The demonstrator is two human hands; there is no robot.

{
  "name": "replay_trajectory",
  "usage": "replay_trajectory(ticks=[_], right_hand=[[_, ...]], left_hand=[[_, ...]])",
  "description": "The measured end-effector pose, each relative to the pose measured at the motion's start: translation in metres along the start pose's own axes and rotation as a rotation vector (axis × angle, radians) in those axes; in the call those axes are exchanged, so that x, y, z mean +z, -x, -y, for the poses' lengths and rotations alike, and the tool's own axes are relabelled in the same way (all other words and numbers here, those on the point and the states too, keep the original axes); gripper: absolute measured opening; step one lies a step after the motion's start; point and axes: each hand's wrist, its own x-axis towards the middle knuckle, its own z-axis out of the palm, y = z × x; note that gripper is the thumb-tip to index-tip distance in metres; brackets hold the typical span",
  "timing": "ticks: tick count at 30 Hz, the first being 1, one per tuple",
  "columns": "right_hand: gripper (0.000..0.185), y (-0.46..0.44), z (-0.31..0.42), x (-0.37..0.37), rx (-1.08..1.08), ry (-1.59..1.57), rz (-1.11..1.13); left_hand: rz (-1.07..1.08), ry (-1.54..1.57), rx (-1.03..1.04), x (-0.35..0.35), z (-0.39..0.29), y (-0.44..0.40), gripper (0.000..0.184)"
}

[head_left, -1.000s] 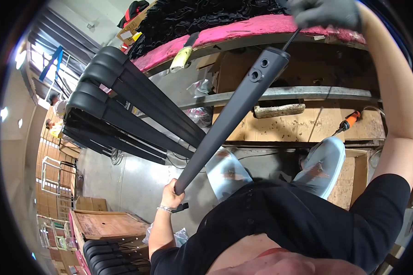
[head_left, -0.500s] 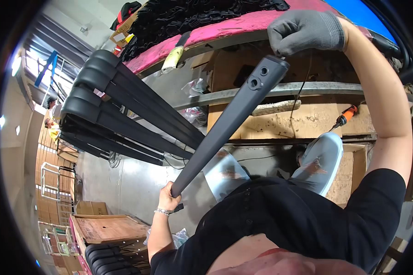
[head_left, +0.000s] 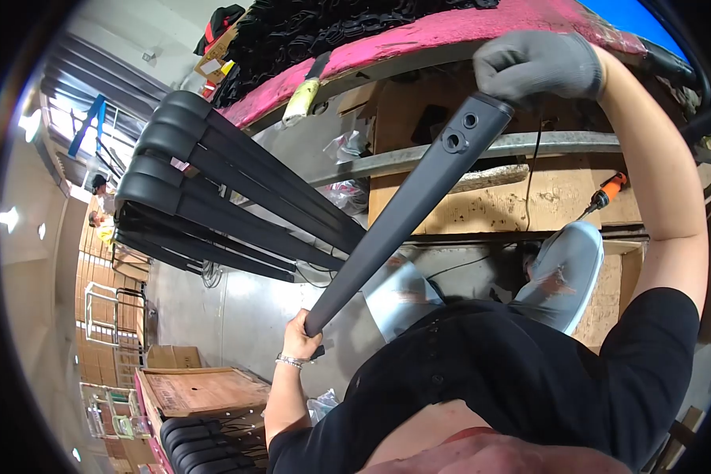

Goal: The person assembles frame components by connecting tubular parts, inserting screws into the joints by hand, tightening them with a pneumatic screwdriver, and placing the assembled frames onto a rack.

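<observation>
A long dark grey tapered tube [head_left: 403,217] slants across my front, with two round holes near its wider upper end. My left hand [head_left: 300,338] is wrapped around its narrow lower end, and a short dark piece sticks out beside the wrist. At the upper end, my right hand [head_left: 539,69] in a grey knit glove is closed in a fist against or just above the tube's tip. What the gloved fingers hold, if anything, is hidden.
Several black padded bars [head_left: 237,182] lean together at left. A pink-edged bench [head_left: 419,33] carries black parts. An orange-handled tool [head_left: 606,193] lies on cardboard [head_left: 482,213] beyond a metal rail [head_left: 577,142]. A wooden crate [head_left: 205,391] stands lower left; people are far left.
The view has shifted, so the surroundings appear farther right. My gloved right fist has come down slightly, closer to the tube's upper end. My left hand keeps its grip.
</observation>
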Motion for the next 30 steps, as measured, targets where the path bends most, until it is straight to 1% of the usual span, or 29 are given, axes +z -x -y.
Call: replay_trajectory(ticks=[3,5,6,7,8,9,10,11,13,14,15,17,20,21,23,25,27,28,30], right_hand=[[0.023,0.027,-0.048,0.002,-0.102,-0.624,0.010],[0.027,0.044,-0.090,-0.017,0.015,-0.627,-0.211],[0.027,0.045,-0.078,-0.021,0.024,-0.638,-0.204],[0.017,0.042,-0.054,-0.028,0.038,-0.544,-0.321],[0.009,0.037,-0.032,-0.032,0.052,-0.444,-0.435],[0.009,0.030,-0.014,-0.031,0.065,-0.451,-0.423],[0.009,0.020,0.006,-0.029,0.041,-0.300,-0.358],[0.010,0.012,0.023,-0.026,0.012,-0.147,-0.291],[0.011,0.008,0.029,-0.018,-0.022,0.004,-0.214],[0.013,0.009,0.024,-0.013,0.007,-0.222,-0.201],[0.014,0.012,0.019,-0.011,0.033,-0.443,-0.188],[0.016,0.015,0.006,-0.013,0.057,-0.667,-0.172],[0.013,0.018,-0.023,-0.029,0.020,-0.441,-0.319],[0.013,0.016,-0.017,-0.027,0.029,-0.444,-0.321],[0.013,-0.002,0.012,-0.015,-0.034,-0.274,-0.131],[0.015,-0.008,0.017,0.005,-0.055,-0.272,-0.055],[0.017,-0.013,0.013,0.013,-0.077,-0.354,-0.050],[0.018,-0.016,0.009,0.011,-0.100,-0.355,-0.067],[0.020,-0.022,0.007,0.002,-0.154,-0.320,-0.124]], left_hand=[[-0.024,0.002,0.004,0.003,0.008,0.002,0.021],[-0.019,0.027,-0.003,0.000,0.009,0.004,0.021],[-0.013,0.040,-0.006,-0.001,0.009,0.004,0.022],[0.002,0.042,-0.014,-0.003,0.005,0.002,0.022],[0.012,0.065,-0.070,-0.006,-0.001,-0.001,0.022],[0.022,0.088,-0.126,-0.008,-0.006,-0.003,0.022],[0.033,0.111,-0.186,-0.008,-0.008,-0.003,0.023],[0.045,0.117,-0.198,-0.006,-0.006,-0.001,0.023],[-0.021,0.080,-0.102,-0.003,0.001,0.001,0.023],[-0.060,0.059,-0.051,-0.002,0.004,0.002,0.023],[-0.067,0.062,-0.054,-0.001,0.005,0.003,0.023],[-0.069,0.057,-0.038,0.000,0.007,0.007,0.023],[-0.056,0.046,-0.015,-0.002,0.008,0.003,0.023],[-0.049,0.041,-0.006,-0.003,0.007,0.002,0.023],[-0.038,0.039,-0.011,-0.003,0.005,-0.002,0.023],[-0.026,-0.019,-0.098,-0.009,0.001,-0.006,0.022],[-0.073,-0.093,-0.053,-0.018,0.005,-0.012,0.020],[-0.046,-0.009,-0.156,-0.028,0.000,-0.014,0.019],[-0.095,-0.072,-0.072,-0.041,0.012,-0.014,0.018]])
